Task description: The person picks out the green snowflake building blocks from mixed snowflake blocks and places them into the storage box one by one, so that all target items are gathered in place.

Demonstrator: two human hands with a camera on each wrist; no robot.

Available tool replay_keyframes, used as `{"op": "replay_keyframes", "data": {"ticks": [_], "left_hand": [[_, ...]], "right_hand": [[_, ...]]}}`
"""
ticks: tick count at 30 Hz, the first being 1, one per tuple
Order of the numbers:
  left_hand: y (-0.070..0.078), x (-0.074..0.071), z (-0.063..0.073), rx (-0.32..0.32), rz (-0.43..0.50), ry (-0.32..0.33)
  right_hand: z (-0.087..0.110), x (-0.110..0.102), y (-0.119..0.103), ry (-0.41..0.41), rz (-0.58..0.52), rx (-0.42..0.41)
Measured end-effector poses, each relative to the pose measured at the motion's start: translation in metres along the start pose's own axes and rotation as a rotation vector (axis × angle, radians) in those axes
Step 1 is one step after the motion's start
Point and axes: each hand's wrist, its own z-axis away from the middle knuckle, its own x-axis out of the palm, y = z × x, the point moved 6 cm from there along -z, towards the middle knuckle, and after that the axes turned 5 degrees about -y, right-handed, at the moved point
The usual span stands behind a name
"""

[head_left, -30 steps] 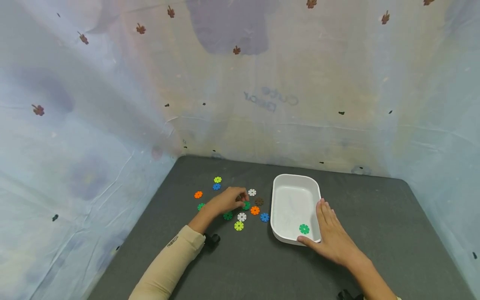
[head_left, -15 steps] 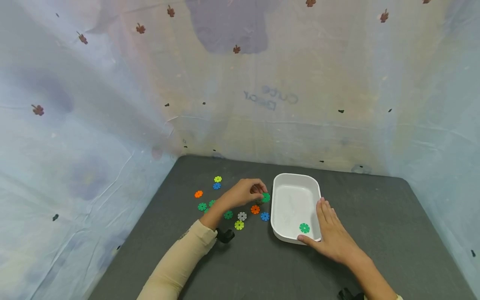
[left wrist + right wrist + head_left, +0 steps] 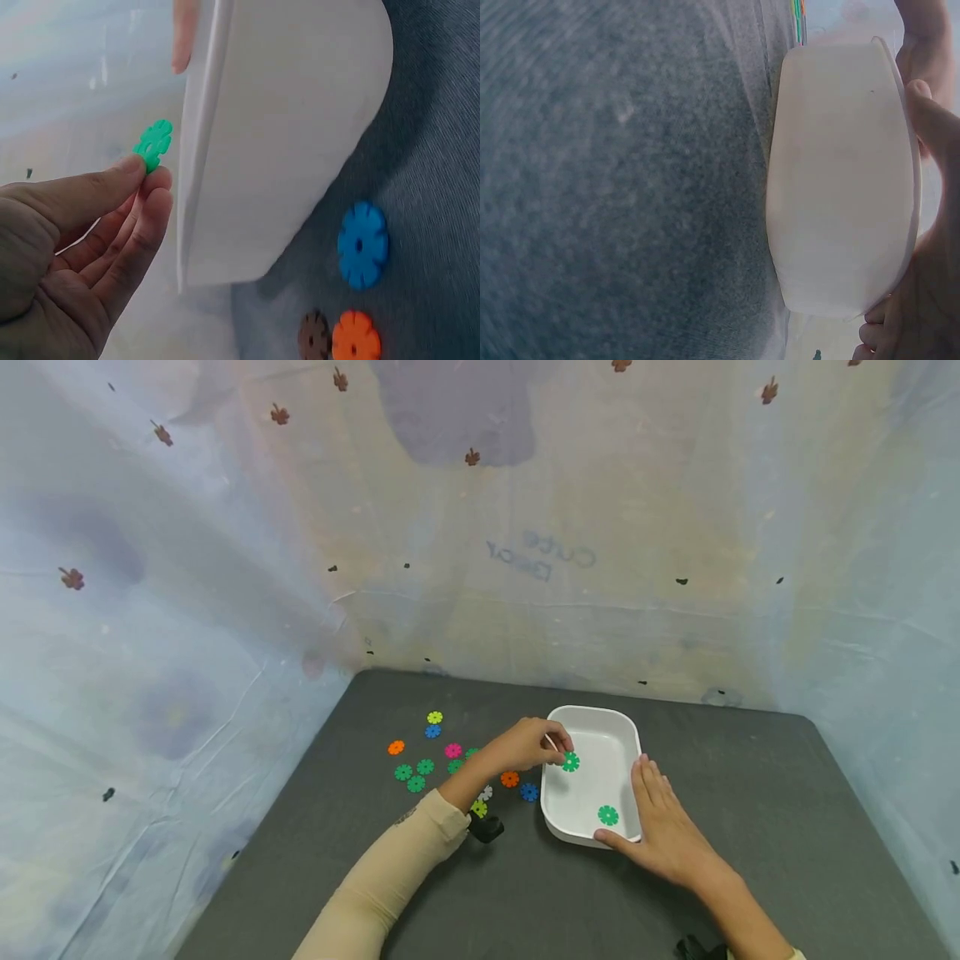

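My left hand pinches a green notched, flower-shaped plastic disc between thumb and fingers. It is above the left side of a white rectangular tub. In the left wrist view the disc stands tilted at the fingertips, apart from the tub's rim. Inside the tub, near its front right corner, lies another green disc. With fingers straight, my right hand rests along the tub's right rim, its thumb at the near edge. The right wrist view shows the tub's outer wall and that hand beside the rim.
Left of the tub, several loose discs lie on the dark grey table: a blue one, an orange one, a pink one and more greens. My left forearm covers some. A patterned sheet hangs behind the table.
My left hand has lifted the green disc from the scattered discs and carried it right, over the tub. My right hand and the tub have stayed in place.
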Motion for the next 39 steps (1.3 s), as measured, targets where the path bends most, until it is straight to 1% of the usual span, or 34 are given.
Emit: {"op": "replay_keyframes", "data": {"ticks": [4, 8, 13, 18, 21, 23, 25, 28, 34, 39], "left_hand": [[0.001, 0.012, -0.016, -0.012, -0.006, -0.032], [0.004, 0.024, -0.028, -0.020, -0.048, -0.054], [0.006, 0.038, -0.039, -0.012, -0.104, -0.072], [0.004, 0.049, -0.049, -0.023, -0.126, -0.081], [0.004, 0.055, -0.055, -0.007, -0.130, -0.085], [0.004, 0.059, -0.059, -0.011, -0.140, -0.091], [0.005, 0.063, -0.062, -0.025, -0.151, -0.101], [0.005, 0.067, -0.063, -0.064, -0.153, -0.120], [0.005, 0.072, -0.063, -0.099, -0.133, -0.133], [0.004, 0.074, -0.063, -0.121, -0.152, -0.133]], "right_hand": [[0.000, 0.000, 0.000, -0.003, -0.001, -0.003], [0.000, 0.001, 0.000, 0.006, -0.001, -0.011], [0.001, 0.001, -0.001, 0.021, -0.014, -0.027], [0.001, 0.001, -0.002, 0.019, -0.028, -0.033], [0.002, 0.001, -0.002, 0.021, -0.026, -0.039], [0.002, 0.001, -0.002, 0.025, -0.019, -0.045], [0.002, 0.001, -0.002, 0.029, -0.016, -0.049], [0.002, 0.000, -0.002, 0.030, -0.016, -0.049], [0.001, 0.000, -0.001, 0.024, -0.020, -0.043], [0.001, 0.000, -0.001, 0.018, -0.019, -0.039]]}}
